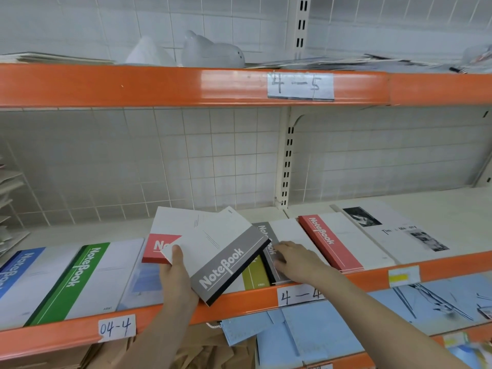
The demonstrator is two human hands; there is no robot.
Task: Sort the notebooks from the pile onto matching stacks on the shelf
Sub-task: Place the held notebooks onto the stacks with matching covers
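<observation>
On the shelf [239, 299] marked 4-4, stacks are laid flat in a row: blue stack [24, 278], green stack [80, 278], grey stack [277, 251], red stack [335, 241]. Two notebooks are gripped fanned in the left hand [177, 275], grey notebook [226, 259] over red notebook [162, 235], long axes slanting up-right; their matching stacks lie just right of that grip. The right hand [298, 262], nearer, is pressed with loosely bent fingers onto the grey stack, gripping nothing.
</observation>
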